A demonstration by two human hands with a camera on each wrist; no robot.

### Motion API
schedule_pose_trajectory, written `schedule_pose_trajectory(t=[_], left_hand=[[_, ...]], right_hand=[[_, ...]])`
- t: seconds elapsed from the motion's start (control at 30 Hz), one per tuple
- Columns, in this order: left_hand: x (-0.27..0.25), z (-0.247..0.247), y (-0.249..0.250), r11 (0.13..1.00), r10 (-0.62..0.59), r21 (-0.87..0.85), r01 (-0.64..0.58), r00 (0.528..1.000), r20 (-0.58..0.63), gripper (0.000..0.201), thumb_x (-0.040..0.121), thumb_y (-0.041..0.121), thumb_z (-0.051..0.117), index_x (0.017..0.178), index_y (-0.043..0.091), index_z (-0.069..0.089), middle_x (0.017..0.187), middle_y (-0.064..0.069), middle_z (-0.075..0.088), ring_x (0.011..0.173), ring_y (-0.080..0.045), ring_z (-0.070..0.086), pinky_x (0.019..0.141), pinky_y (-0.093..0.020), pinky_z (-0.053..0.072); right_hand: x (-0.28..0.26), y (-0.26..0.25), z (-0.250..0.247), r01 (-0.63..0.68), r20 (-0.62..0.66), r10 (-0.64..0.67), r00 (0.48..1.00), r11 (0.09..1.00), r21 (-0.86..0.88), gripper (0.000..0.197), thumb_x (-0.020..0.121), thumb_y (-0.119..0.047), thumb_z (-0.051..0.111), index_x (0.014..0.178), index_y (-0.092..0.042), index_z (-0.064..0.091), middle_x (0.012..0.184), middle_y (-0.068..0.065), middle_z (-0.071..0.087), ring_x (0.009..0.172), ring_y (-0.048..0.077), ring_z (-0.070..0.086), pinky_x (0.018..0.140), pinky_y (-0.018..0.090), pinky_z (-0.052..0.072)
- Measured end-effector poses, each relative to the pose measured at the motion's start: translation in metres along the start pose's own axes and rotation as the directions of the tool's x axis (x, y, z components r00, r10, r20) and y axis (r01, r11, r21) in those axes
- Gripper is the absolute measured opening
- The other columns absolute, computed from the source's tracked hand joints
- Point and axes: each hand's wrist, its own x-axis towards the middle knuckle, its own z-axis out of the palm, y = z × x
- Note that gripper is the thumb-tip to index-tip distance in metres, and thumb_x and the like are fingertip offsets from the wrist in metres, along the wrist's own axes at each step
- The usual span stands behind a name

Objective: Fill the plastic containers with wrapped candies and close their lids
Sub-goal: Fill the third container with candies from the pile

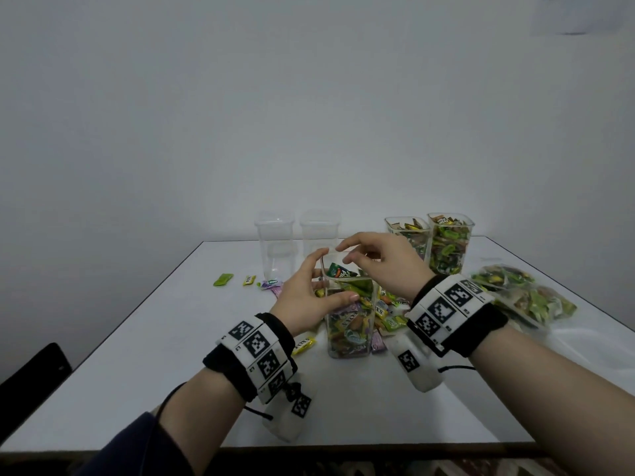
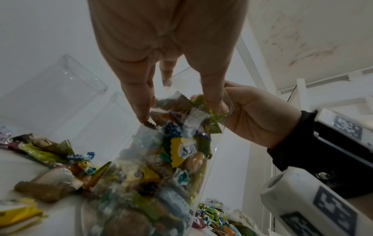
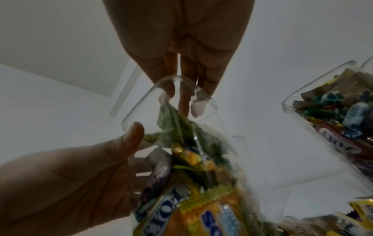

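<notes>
On the white tabletop point(image 1: 137, 338) before me stands a tall clear container point(image 1: 348, 324), upright near the middle and filled most of the way with wrapped candies point(image 1: 350, 321) in green, yellow and purple. My left hand point(image 1: 305, 297) grips its left side near the top, thumb across the front wall and the other fingers point(image 2: 216, 102) curled around the far side. My right hand point(image 1: 381, 262) hovers over the open mouth with its fingers point(image 3: 198, 108) bent downward and slightly apart, their tips dipping just inside the rim; I cannot tell whether they pinch a candy.

Loose candies point(image 1: 388, 314) lie heaped against the container's right side, and a yellow one point(image 1: 304, 345) rests just left of its base. Farther left, three separate sweets point(image 1: 247, 280) sit apart on the tabletop. Behind the container, toward the wall, stand two empty clear containers point(image 1: 295, 242) side by side. At the back right stand two more containers point(image 1: 431, 242), touching each other and packed with candies, both without lids. Clear bags of candies point(image 1: 522, 297) lie along the right edge. A dark chair back point(image 1: 31, 376) shows at the lower left.
</notes>
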Motion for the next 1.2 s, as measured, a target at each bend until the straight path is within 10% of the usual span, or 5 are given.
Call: schedule_pose_trajectory(t=[0.27,0.53,0.87,1.07,1.2], left_hand=[[0.002,-0.002,-0.001,0.999,-0.028,0.035,0.027,0.999,0.025,0.105,0.064,0.034,0.085,0.148,0.032,0.023,0.129,-0.001,0.052,0.117,-0.015,0.055,0.098,-0.039,0.049],[-0.02,-0.051,-0.009,0.848,-0.188,0.529,0.013,0.942,0.277,0.095,0.077,0.045,0.073,0.151,0.029,0.017,0.15,-0.003,0.036,0.137,-0.014,0.035,0.109,-0.03,0.034],[-0.049,-0.063,-0.036,0.405,-0.511,0.835,-0.373,0.664,0.545,0.064,0.099,0.049,0.031,0.148,0.039,-0.009,0.158,0.005,-0.018,0.143,-0.021,-0.024,0.118,-0.041,-0.005],[-0.019,-0.043,-0.035,0.43,-0.545,0.87,-0.242,0.698,0.464,0.062,0.103,0.039,0.03,0.153,0.02,-0.002,0.161,-0.002,0.0,0.147,-0.017,-0.005,0.119,-0.038,0.006],[-0.003,-0.036,-0.037,0.438,-0.406,0.867,-0.239,0.807,0.428,0.064,0.097,0.036,0.049,0.15,0.016,0.019,0.15,-0.012,0.034,0.138,-0.027,0.025,0.111,-0.038,0.027]], right_hand=[[-0.018,0.021,-0.026,-0.072,-0.116,0.082,0.99,0.993,0.09,0.026,0.09,-0.006,0.056,0.088,-0.03,0.068,0.091,-0.002,0.071,0.087,0.01,0.066,0.075,0.027,0.053],[-0.071,0.059,-0.053,-0.159,0.153,0.2,0.968,0.956,-0.245,0.02,0.087,-0.014,0.064,0.1,-0.029,0.068,0.091,-0.019,0.065,0.076,-0.018,0.055,0.07,0.003,0.042],[-0.096,0.079,-0.042,0.039,0.598,0.466,0.652,0.767,-0.64,0.064,0.091,-0.044,0.054,0.146,-0.034,0.022,0.148,-0.003,0.035,0.133,0.016,0.035,0.106,0.027,0.03],[-0.075,0.087,-0.024,0.024,0.55,0.486,0.68,0.734,-0.678,0.077,0.09,-0.042,0.058,0.15,-0.025,0.014,0.151,0.003,0.031,0.136,0.021,0.034,0.109,0.031,0.03],[-0.061,0.092,-0.017,-0.039,0.516,0.514,0.686,0.733,-0.679,0.087,0.084,-0.038,0.068,0.15,-0.022,0.013,0.147,0.008,0.031,0.133,0.024,0.036,0.106,0.033,0.031]])
